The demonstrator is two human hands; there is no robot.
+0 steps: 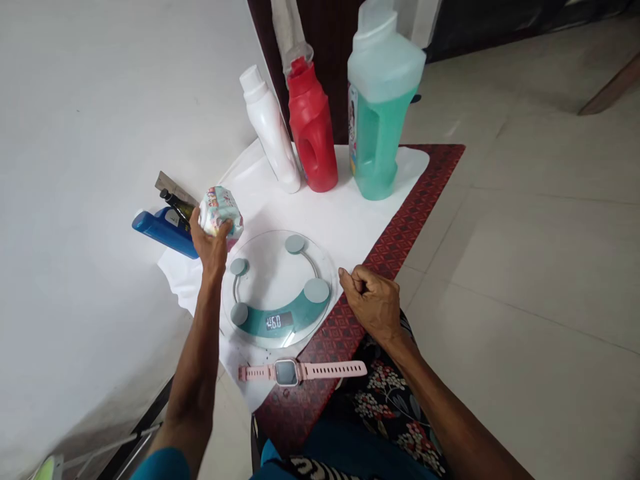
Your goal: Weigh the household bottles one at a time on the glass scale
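My left hand (210, 241) grips a small packet with a colourful print (221, 209), held just above the far left rim of a round glass scale (278, 288). The scale lies on a white sheet (345, 213) and its display shows digits. My right hand (373, 301) rests closed in a loose fist on the red patterned mat (400, 227), just right of the scale, with nothing visible in it. A pink wristwatch (300, 371) lies flat in front of the scale.
A white bottle (270, 130), a red bottle (313, 127) and a large green liquid jug (383, 107) stand at the back of the sheet. A blue bottle (163, 230) and a dark small bottle (176, 203) lie left, by the white wall. Tiled floor lies right.
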